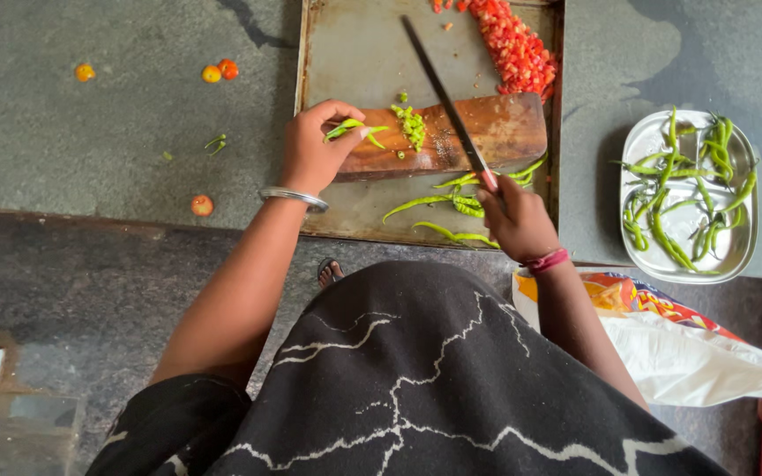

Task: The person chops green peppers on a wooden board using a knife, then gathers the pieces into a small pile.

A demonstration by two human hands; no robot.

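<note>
My left hand [312,148] pinches a couple of green chillies [354,130] and holds them down on the left end of a wooden cutting board [504,132]. A small heap of chopped green chilli [413,125] lies on the board just right of my fingers. My right hand [516,219] grips the handle of a long dark knife [441,92], whose blade is raised and slants across the board toward the far left. Several whole green chillies [451,204] lie on the metal tray [346,53] in front of the board, near my right hand.
Diced tomato [513,44] is piled at the tray's far right. A steel plate [738,251] of whole green chillies sits to the right. Tomato scraps [220,70] dot the stone floor on the left. A plastic bag [681,344] lies by my right knee.
</note>
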